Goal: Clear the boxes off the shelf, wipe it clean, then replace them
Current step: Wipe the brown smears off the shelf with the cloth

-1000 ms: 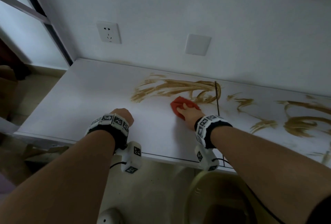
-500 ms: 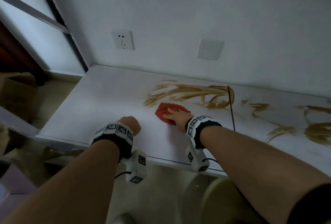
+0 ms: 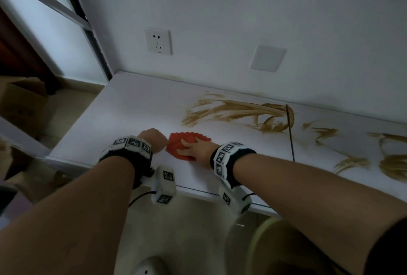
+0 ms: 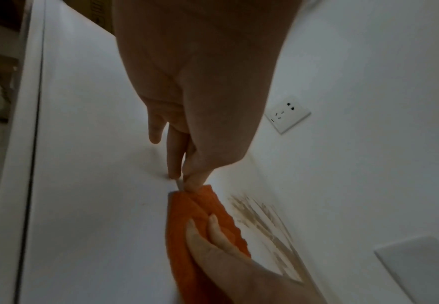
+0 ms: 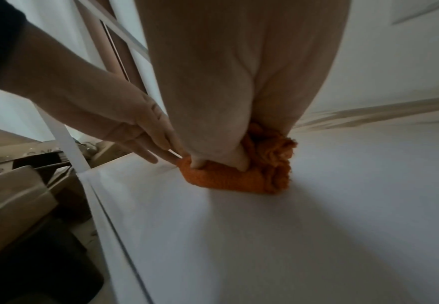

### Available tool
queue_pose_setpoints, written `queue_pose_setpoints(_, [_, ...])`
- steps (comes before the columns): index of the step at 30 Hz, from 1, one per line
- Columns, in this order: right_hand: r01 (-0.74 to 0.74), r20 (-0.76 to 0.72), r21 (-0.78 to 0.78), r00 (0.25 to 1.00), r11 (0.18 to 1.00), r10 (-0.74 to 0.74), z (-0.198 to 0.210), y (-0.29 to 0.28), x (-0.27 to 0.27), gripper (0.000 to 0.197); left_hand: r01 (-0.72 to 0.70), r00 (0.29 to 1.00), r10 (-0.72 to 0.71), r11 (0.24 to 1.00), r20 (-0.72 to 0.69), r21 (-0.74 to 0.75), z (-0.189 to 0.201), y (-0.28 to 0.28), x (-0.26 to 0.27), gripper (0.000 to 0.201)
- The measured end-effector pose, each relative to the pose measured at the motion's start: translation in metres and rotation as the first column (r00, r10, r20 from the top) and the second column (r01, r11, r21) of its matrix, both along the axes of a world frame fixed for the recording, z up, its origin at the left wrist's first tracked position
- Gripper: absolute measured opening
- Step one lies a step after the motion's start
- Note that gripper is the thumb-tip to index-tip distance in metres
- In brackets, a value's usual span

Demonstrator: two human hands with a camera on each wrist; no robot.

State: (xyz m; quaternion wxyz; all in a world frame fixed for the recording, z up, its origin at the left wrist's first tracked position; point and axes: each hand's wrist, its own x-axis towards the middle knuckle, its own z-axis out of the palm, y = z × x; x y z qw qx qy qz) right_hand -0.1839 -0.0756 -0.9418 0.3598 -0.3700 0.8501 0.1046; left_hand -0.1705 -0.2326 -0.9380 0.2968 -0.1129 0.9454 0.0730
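Observation:
An orange-red cloth (image 3: 185, 142) lies bunched on the white shelf top (image 3: 123, 107), near its front edge. My right hand (image 3: 196, 148) covers the cloth and grips it, fingers laid over the top (image 4: 213, 228) and thumb dug into the bunched side (image 5: 239, 162). My left hand (image 3: 154, 138) stands just left of the cloth, its straight fingertips (image 4: 177, 172) resting on the shelf and touching the cloth's corner. Brown smears (image 3: 237, 111) streak the shelf behind the cloth and further right (image 3: 352, 160). A cardboard box (image 3: 22, 103) sits on the floor to the left.
A wall socket (image 3: 158, 41) and a blank wall plate (image 3: 267, 58) sit above the shelf. A dark seam (image 3: 290, 133) crosses the shelf top. A yellowish round container (image 3: 286, 248) stands below the shelf's front edge. More boxes (image 5: 18, 185) lie beyond the shelf's left end.
My right hand has slid the cloth leftward across the shelf until it meets the left fingertips. The left hand has stayed in place on the shelf.

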Motion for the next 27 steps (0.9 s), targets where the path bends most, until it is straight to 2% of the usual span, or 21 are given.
queue_pose_setpoints(3, [0.096,0.034,-0.022,0.995,0.995,-0.096,0.000,-0.015,-0.011,0.058,-0.039,0.999,0.039,0.999,-0.016,0.000,0.003,-0.004,0.001,0.039])
queue_pose_setpoints(7, [0.086,-0.009,-0.018,0.996,0.996,-0.086,0.005,-0.019,-0.027,0.062,-0.063,0.997,0.061,0.998,-0.056,-0.028,0.007,-0.002,0.002,0.041])
queue_pose_setpoints(12, [0.260,-0.054,-0.035,0.964,0.965,-0.261,0.008,0.009,-0.047,0.057,0.042,0.998,-0.048,0.993,-0.050,-0.108,0.002,-0.010,-0.001,0.041])
queue_pose_setpoints(15, [0.267,-0.086,0.008,0.960,0.964,-0.265,0.008,0.028,-0.038,0.060,0.039,0.997,-0.048,0.991,-0.063,-0.132,0.002,-0.015,-0.005,0.040])
queue_pose_setpoints(18, [0.154,-0.084,0.051,0.985,0.987,-0.150,0.012,0.034,-0.014,0.069,0.035,0.998,-0.041,0.988,-0.038,-0.147,0.005,-0.016,-0.007,0.041])
queue_pose_setpoints(21, [0.083,-0.069,0.058,0.995,0.995,-0.079,0.012,0.020,-0.009,0.066,-0.011,1.000,0.014,0.989,0.023,-0.146,0.002,-0.022,-0.008,0.039])
queue_pose_setpoints(23, [0.154,0.004,0.028,0.988,0.988,-0.154,0.010,0.002,-0.013,0.057,-0.065,0.998,0.067,0.989,0.014,-0.134,-0.001,-0.027,-0.007,0.037])
queue_pose_setpoints(27, [0.249,0.063,-0.011,0.967,0.968,-0.248,0.006,-0.031,-0.024,0.056,-0.084,0.996,0.084,0.992,-0.010,-0.093,-0.004,-0.024,-0.004,0.030])
